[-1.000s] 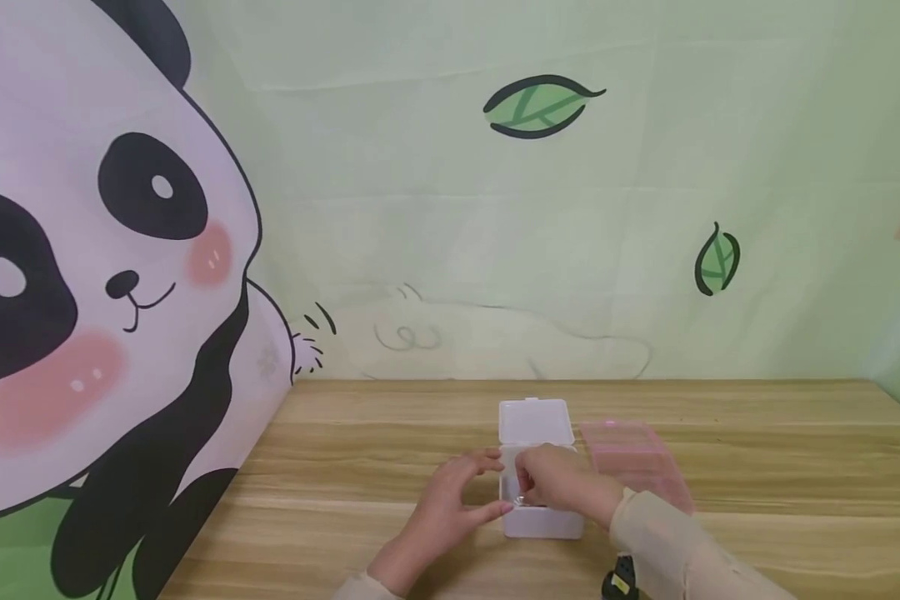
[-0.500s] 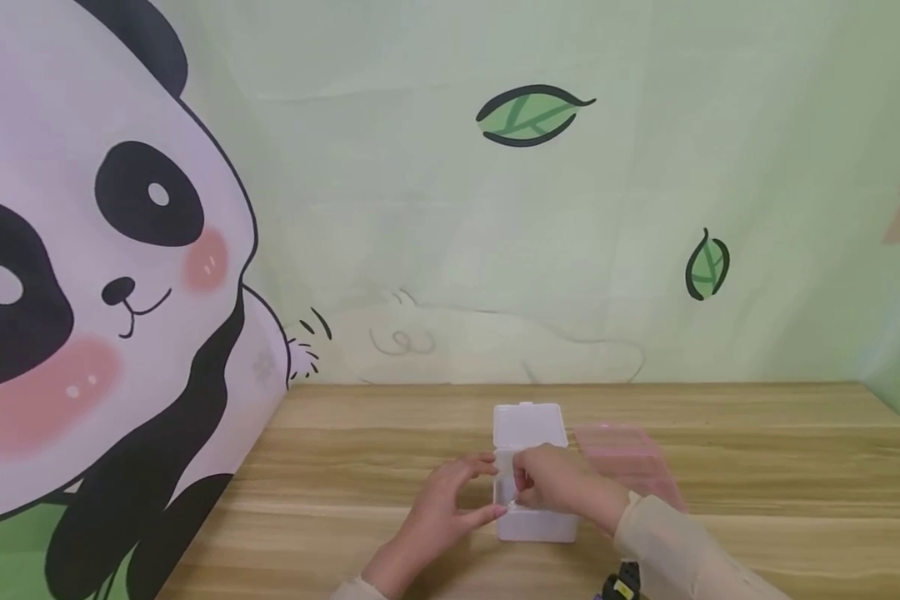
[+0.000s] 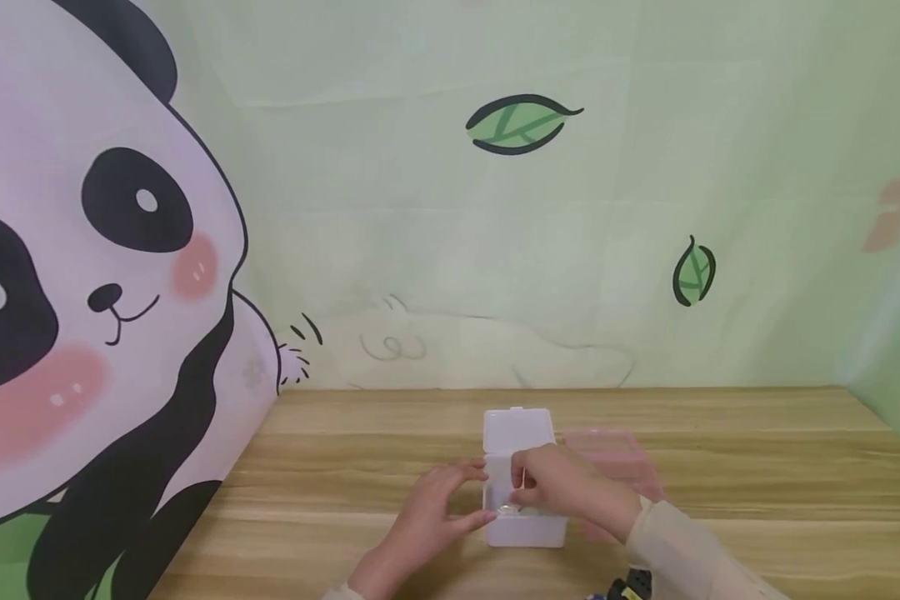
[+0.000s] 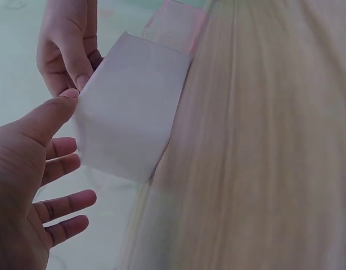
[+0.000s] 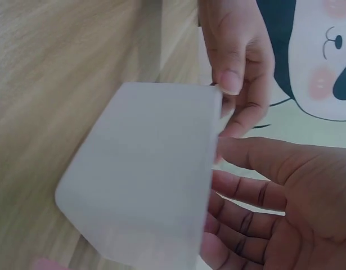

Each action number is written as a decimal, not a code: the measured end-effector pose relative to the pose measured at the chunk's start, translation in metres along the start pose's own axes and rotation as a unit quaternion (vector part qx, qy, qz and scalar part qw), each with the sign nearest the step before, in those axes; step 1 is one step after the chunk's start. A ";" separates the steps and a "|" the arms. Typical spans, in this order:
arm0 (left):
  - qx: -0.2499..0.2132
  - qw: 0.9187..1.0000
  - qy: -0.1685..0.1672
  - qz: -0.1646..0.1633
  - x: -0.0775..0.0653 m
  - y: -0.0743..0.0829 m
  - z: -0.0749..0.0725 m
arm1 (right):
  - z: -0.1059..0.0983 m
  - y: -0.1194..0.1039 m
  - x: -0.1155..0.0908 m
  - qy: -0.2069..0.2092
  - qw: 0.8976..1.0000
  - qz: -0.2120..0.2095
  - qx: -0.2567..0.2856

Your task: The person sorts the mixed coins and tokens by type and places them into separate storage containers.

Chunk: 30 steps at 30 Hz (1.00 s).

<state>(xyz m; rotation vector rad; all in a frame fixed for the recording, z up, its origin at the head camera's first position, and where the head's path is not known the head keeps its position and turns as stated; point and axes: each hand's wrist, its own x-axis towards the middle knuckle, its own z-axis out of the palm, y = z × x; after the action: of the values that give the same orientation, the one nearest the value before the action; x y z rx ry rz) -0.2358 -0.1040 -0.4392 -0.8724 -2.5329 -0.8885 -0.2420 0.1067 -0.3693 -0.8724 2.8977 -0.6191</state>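
Observation:
A small white plastic box (image 3: 527,531) stands on the wooden table, its hinged lid (image 3: 517,431) tipped open at the far side. My left hand (image 3: 431,512) lies along the box's left side, with the thumb (image 4: 70,93) at the rim and the fingers loosely spread. Over the interior, my right hand (image 3: 555,479) reaches in with bent fingers. A small clear, shiny thing (image 3: 508,507) lies in the near part of the box, right at the right fingertips. Whether those fingers pinch it, I cannot tell; the box wall hides them in the wrist views.
A translucent pink plastic case (image 3: 615,458) lies just right of the white box, partly behind my right forearm. At the bottom edge, near the right sleeve, sits a black object (image 3: 632,587) with a yellow patch. A panda-printed cloth (image 3: 420,208) borders the table behind and left.
The head view has shifted slightly, so the scene sits lower and further left. More of the shiny thing shows beside the right fingertips. The left hand keeps its place at the box.

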 end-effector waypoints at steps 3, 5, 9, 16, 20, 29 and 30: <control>0.004 1.000 -0.015 -0.004 -0.001 0.001 -0.002 | -0.003 0.001 -0.004 -0.005 1.000 -0.002 0.016; 0.010 1.000 -0.025 -0.007 -0.001 0.001 -0.004 | -0.005 0.003 -0.007 -0.007 1.000 -0.003 0.024; 0.035 0.999 -0.033 -0.011 -0.001 0.003 -0.006 | -0.009 0.008 -0.015 0.001 1.000 -0.016 0.020; 0.057 0.998 -0.038 -0.004 0.001 0.010 -0.010 | -0.018 0.012 -0.032 0.037 0.996 -0.054 -0.059; 0.069 0.997 -0.036 0.014 0.002 0.017 -0.012 | -0.018 0.012 -0.041 0.055 0.993 -0.051 -0.090; 0.092 0.988 0.000 0.124 0.004 0.037 -0.007 | -0.021 0.021 -0.055 0.155 0.971 -0.084 -0.161; 0.093 0.987 0.000 0.133 0.005 0.040 -0.006 | -0.021 0.023 -0.056 0.162 0.970 -0.095 -0.156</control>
<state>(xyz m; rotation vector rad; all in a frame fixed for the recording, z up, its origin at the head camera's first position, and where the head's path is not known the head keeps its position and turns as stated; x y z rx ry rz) -0.2134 -0.0813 -0.4142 -1.1139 -2.3765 -0.5593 -0.2098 0.1619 -0.3622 -1.1988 3.2942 -0.3444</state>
